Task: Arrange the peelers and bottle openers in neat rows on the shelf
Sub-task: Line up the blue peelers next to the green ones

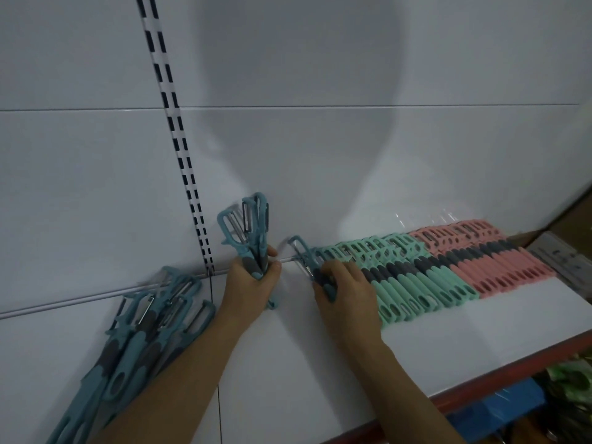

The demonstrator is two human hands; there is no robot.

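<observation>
left hand (251, 280): gripped upright peeler bunch (246, 225)
right hand (347, 291): gripped single peeler (307, 254) at mint row (416, 277) end
shelf (288, 363): bare along red edge (512, 370)

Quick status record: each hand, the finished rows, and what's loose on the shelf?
left hand: grips a bunch of blue peelers, heads up
right hand: holds a single blue peeler at the row's left end
rows: mint peelers, pink peelers to their right
loose: blue pile on the shelf, far left
</observation>
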